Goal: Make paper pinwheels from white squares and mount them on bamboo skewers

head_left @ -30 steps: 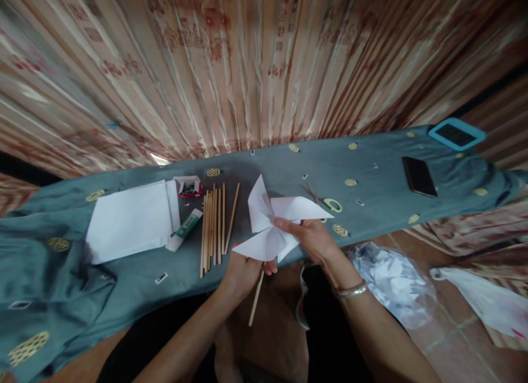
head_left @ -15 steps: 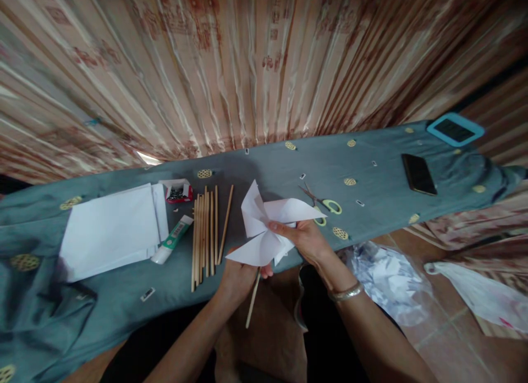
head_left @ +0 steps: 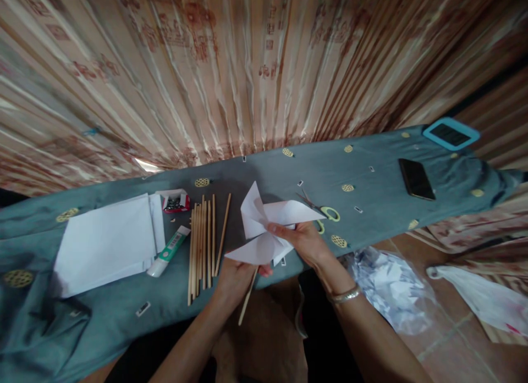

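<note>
A white paper pinwheel (head_left: 258, 250) with curled blades is held between my two hands over the table's front edge. My right hand (head_left: 307, 241) grips it from the right, thumb pressed near the centre, the other fingers mostly hidden behind the paper. Below the lower blade, my left hand (head_left: 237, 278) is closed around a thin wooden stick (head_left: 247, 301), whose lower end slants down out of the grip. The stick's upper end is hidden behind the paper. Just beyond the right blade lie scissors (head_left: 330, 213) with light green handles, partly covered by it.
Several wooden sticks (head_left: 201, 245) lie left of my hands. Beside them are a glue tube (head_left: 169, 251), a small red-and-white box (head_left: 176, 201) of dark metal pieces and stacked white paper (head_left: 105, 245). A phone (head_left: 416, 178) and blue-framed device (head_left: 451, 133) lie right. A bag of paper scraps (head_left: 391, 287) sits on the floor.
The view has shifted slightly, so the table things appear a little lower and further left. The stick's lower end has swung slightly left. Both hands keep their holds.
</note>
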Available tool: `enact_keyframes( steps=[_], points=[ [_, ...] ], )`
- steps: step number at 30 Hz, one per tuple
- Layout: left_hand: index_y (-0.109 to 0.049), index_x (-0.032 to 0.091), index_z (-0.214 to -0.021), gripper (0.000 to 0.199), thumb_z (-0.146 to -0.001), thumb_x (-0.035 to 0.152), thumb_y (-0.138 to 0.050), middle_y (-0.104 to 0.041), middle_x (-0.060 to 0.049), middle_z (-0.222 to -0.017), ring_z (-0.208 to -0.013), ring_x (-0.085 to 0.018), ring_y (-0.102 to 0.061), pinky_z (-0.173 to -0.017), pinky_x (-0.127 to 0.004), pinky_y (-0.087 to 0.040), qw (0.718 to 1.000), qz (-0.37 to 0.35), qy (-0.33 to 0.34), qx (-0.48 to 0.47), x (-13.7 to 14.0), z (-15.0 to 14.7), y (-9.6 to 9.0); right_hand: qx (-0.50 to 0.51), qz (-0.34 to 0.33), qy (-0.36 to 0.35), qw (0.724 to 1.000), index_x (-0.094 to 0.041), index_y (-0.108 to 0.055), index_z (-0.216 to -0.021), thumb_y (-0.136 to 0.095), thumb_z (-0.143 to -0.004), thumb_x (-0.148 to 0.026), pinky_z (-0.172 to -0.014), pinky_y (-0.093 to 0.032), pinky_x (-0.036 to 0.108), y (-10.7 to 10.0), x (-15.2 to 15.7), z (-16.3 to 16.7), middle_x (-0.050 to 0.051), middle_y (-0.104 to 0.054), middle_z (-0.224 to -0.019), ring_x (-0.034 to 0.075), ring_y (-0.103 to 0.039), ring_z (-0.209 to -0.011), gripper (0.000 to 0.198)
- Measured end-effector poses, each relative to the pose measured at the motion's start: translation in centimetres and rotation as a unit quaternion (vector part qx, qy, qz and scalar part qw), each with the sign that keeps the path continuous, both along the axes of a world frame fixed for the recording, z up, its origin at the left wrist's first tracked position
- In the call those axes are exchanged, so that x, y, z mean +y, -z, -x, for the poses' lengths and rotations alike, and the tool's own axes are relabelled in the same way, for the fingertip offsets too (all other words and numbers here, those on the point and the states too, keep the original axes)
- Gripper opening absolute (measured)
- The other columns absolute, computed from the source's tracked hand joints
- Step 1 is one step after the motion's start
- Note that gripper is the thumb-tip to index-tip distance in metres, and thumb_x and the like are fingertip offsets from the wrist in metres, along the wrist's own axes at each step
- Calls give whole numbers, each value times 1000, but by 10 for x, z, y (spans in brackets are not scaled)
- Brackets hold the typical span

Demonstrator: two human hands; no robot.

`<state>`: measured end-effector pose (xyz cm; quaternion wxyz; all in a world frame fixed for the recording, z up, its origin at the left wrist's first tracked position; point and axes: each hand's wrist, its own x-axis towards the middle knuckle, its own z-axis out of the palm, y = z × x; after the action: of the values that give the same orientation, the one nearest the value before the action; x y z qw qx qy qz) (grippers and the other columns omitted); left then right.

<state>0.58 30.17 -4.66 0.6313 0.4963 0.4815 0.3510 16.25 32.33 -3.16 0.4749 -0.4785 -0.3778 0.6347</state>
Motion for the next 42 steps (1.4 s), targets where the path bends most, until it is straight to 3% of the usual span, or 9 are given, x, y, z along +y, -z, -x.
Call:
enact_keyframes(
  steps=[4,11,27,33,42],
  points=[
    [-68,15,-59,29,-67,43,-68,-69,-8,-53,-46,-18,-63,-52,-29,-55,998,49,-34,-11,4,-2,-3,9,0,47,999,-13,-74,-93,-82,-65,-40,-64,-55,32,-4,9,-6,10,-76,-87,19,-66,-68,39],
    [-75,14,-73,32,-52,38,-82,-72,-5,-58,-52,-17,-67,-54,-27,-56,988,125,-88,-31,5,3,-4,35,-7,107,994,-13,-69,-114,-85,-61,-39,-81,-55,39,-13,24,-21,12,-77,-100,24,-71,-82,62],
    [-77,15,-71,25,-58,36,-79,-69,-4,-56,-47,-15,-62,-48,-26,-52,993,86,-78,-31,6,3,1,47,-7,112,993,-14,-74,-103,-84,-63,-39,-79,-56,36,-3,30,-19,10,-77,-101,22,-72,-82,49],
    [-76,14,-71,30,-54,38,-81,-69,-5,-55,-48,-17,-63,-49,-28,-53,989,106,-95,-26,11,4,-2,70,24,110,991,-19,-75,-96,-86,-55,-45,-82,-55,35,-6,31,-20,6,-78,-95,24,-71,-90,50],
    [-77,15,-71,34,-49,39,-85,-71,-5,-57,-50,-17,-64,-53,-29,-54,984,119,-125,-35,16,9,-6,90,23,72,993,-19,-75,-76,-88,-53,-44,-78,-54,30,-11,29,-22,3,-77,-78,16,-68,-73,36]
  ],
)
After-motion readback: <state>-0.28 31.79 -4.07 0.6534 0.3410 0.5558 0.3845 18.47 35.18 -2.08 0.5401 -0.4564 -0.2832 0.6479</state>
